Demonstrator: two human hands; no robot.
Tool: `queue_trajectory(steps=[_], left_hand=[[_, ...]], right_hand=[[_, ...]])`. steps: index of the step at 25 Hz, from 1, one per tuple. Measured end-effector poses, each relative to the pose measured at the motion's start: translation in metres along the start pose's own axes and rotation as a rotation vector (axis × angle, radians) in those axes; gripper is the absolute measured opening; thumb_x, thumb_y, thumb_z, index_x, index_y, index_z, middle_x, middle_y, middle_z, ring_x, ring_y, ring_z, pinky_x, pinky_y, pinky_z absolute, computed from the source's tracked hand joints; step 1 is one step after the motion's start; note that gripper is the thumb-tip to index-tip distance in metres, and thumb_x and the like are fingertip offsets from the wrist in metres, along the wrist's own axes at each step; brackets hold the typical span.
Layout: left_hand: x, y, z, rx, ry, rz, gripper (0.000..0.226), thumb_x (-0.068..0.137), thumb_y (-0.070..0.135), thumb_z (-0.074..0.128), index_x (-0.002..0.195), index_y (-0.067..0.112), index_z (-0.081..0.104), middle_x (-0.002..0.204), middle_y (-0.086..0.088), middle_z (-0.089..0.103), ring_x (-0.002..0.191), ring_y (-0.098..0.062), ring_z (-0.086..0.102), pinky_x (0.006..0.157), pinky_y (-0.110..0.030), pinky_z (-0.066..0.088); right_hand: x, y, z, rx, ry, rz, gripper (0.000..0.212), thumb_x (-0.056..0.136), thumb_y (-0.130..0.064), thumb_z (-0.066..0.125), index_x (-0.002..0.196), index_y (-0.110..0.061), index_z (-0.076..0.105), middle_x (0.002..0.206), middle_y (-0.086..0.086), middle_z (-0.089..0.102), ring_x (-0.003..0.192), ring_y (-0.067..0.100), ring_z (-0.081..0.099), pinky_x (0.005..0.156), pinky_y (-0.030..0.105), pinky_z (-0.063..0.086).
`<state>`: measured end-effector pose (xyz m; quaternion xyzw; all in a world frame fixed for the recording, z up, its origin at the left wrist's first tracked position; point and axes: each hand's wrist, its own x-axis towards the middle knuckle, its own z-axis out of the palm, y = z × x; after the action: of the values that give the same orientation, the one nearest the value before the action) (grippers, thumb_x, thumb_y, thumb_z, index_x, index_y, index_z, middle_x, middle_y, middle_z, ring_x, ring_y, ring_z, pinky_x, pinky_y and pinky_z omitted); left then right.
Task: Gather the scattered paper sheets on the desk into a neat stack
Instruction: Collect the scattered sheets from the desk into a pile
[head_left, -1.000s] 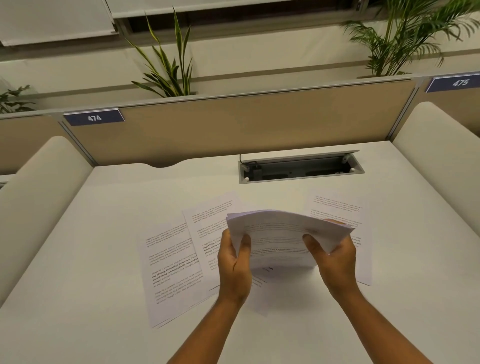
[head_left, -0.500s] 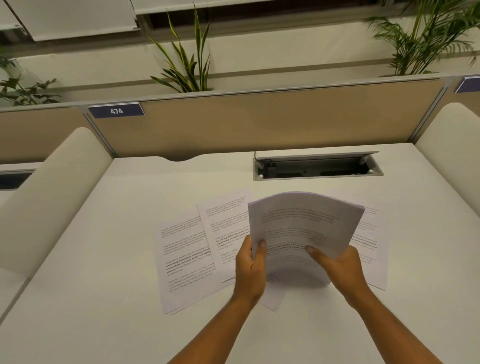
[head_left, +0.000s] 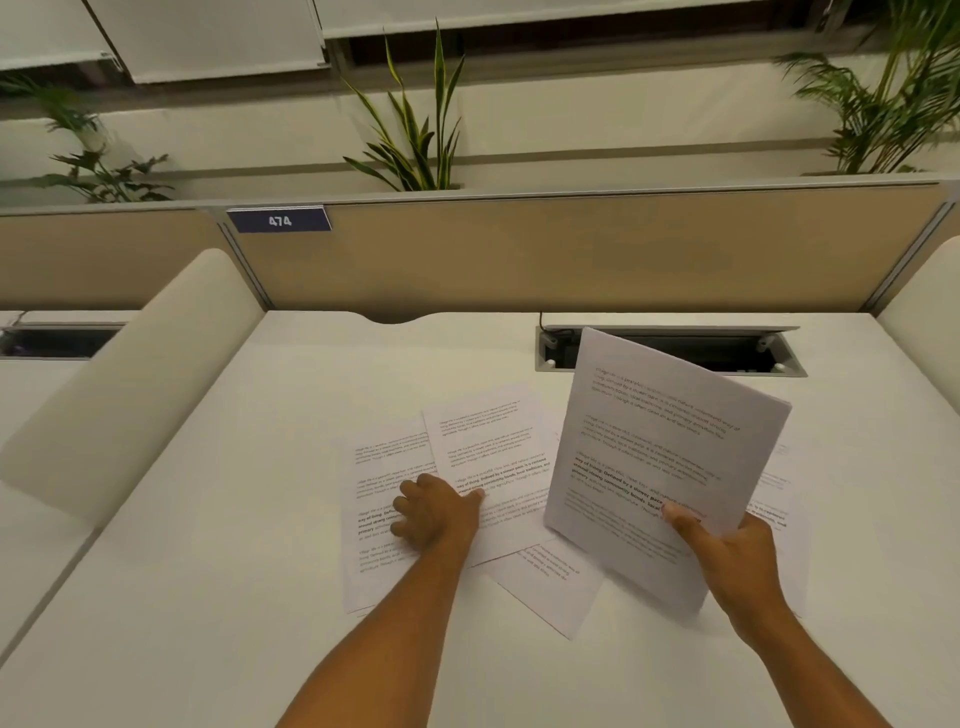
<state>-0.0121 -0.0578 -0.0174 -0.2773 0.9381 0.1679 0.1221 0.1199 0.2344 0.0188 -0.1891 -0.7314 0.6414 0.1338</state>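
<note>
Off stack (head_left: 660, 457), left hand (head_left: 436, 514) now.

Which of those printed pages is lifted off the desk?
The bundle of sheets in the right hand, tilted up. The other pages lie flat, two under the left hand.

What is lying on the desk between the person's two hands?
In the head view, printed sheets: between the left hand and the right hand holding the raised stack, one overlapping sheet and another lower one lie flat.

White desk (head_left: 218, 597) carries overlapping printed sheets (head_left: 483, 457) lying flat at centre, cable tray (head_left: 670, 353) set in behind.
</note>
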Motion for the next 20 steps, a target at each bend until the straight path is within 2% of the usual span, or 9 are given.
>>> queue_trajectory(steps=[5,7,9,13,16,17,20], left_hand=[[0.014,0.015,0.003,-0.183,-0.071,-0.103,0.07,0.084,0.04,0.089,0.139,0.012,0.057,0.143,-0.013,0.059,0.134,-0.035,0.055,0.104,-0.051,0.049],[0.018,0.014,0.005,-0.327,-0.054,-0.046,0.041,0.094,0.021,0.079,0.13,0.01,0.064,0.133,-0.014,0.069,0.119,-0.034,0.067,0.098,-0.047,0.059],[0.018,0.012,0.004,-0.506,-0.029,0.021,0.02,0.102,0.014,0.068,0.12,0.006,0.069,0.121,-0.015,0.076,0.102,-0.032,0.073,0.089,-0.044,0.065],[0.015,0.004,-0.018,-0.797,0.016,0.171,0.02,0.105,0.009,0.064,0.121,0.004,0.074,0.122,-0.014,0.078,0.107,-0.033,0.074,0.094,-0.042,0.061],[0.02,-0.01,-0.052,-1.013,-0.033,0.229,0.024,0.105,0.013,0.066,0.127,0.013,0.076,0.109,0.001,0.079,0.096,-0.014,0.074,0.087,-0.032,0.061],[0.021,-0.014,-0.063,-1.064,-0.055,0.245,0.025,0.104,0.013,0.069,0.128,0.014,0.077,0.106,0.006,0.079,0.095,-0.013,0.075,0.088,-0.032,0.061],[0.021,-0.024,-0.09,-1.176,-0.154,0.25,0.014,0.099,0.012,0.077,0.108,0.021,0.082,0.101,0.003,0.087,0.093,-0.021,0.083,0.086,-0.039,0.066]], right_hand=[[0.0,0.006,-0.005,0.017,0.011,0.047,0.027,0.074,-0.043,0.083,0.099,-0.037,0.072,0.101,-0.011,0.078,0.088,0.021,0.075,0.052,0.015,0.059],[0.001,0.009,-0.007,0.017,0.016,0.062,0.027,0.076,-0.041,0.083,0.101,-0.035,0.073,0.102,-0.009,0.079,0.087,0.023,0.077,0.054,0.019,0.062],[0.003,0.011,-0.009,0.017,0.023,0.076,0.028,0.082,-0.036,0.084,0.108,-0.031,0.074,0.103,-0.005,0.081,0.088,0.026,0.079,0.059,0.027,0.065],[0.008,0.013,-0.014,0.094,0.056,0.107,0.023,0.094,-0.024,0.078,0.116,-0.025,0.072,0.1,-0.005,0.083,0.089,0.027,0.08,0.064,0.031,0.066],[0.014,0.012,-0.017,0.166,0.067,0.158,0.029,0.098,-0.017,0.074,0.126,-0.018,0.069,0.113,0.004,0.081,0.098,0.034,0.078,0.081,0.049,0.066],[0.015,0.012,-0.018,0.201,0.071,0.183,0.029,0.098,-0.014,0.073,0.126,-0.017,0.069,0.115,0.007,0.081,0.1,0.035,0.078,0.087,0.054,0.064],[0.02,0.008,-0.021,0.281,0.056,0.262,0.028,0.099,-0.009,0.071,0.124,-0.02,0.07,0.117,0.008,0.081,0.103,0.035,0.078,0.092,0.057,0.062]])
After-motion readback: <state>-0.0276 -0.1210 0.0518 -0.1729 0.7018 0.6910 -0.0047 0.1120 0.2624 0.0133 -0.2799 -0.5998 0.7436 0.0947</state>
